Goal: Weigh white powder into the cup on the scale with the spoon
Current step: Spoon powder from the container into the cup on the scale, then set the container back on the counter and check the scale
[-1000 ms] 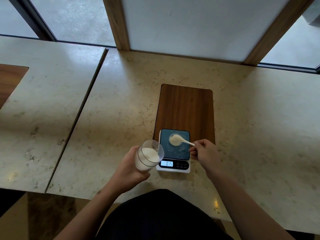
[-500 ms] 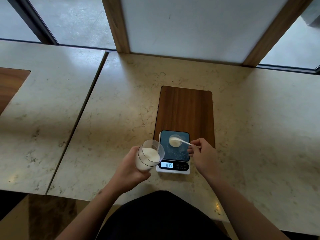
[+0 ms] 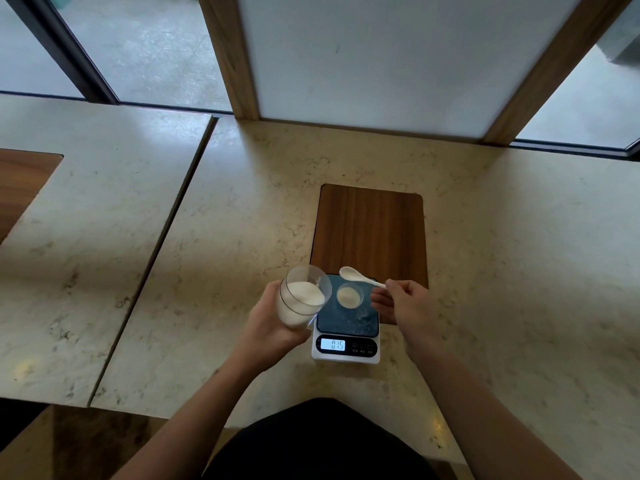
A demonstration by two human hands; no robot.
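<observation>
A small white scale [image 3: 346, 327] with a dark blue top sits on the marble counter; its lit display reads 015. On its top stands a small clear cup [image 3: 349, 296] with white powder in the bottom. My left hand [image 3: 270, 323] grips a larger clear cup [image 3: 301, 299] of white powder, tilted toward the scale, just left of it. My right hand [image 3: 408, 306] pinches the handle of a white plastic spoon [image 3: 358, 276]. The spoon's bowl hovers above and just beyond the small cup and looks empty.
A dark wooden panel [image 3: 370, 233] is set into the counter [image 3: 242, 220] behind the scale. A seam splits this counter from another slab [image 3: 86, 220] on the left. A wall panel with wooden posts and windows stands at the back.
The spoon has lifted off the small cup and moved a little away from me, and its bowl no longer shows powder. The big cup has come closer to the scale. The display still reads 015.
</observation>
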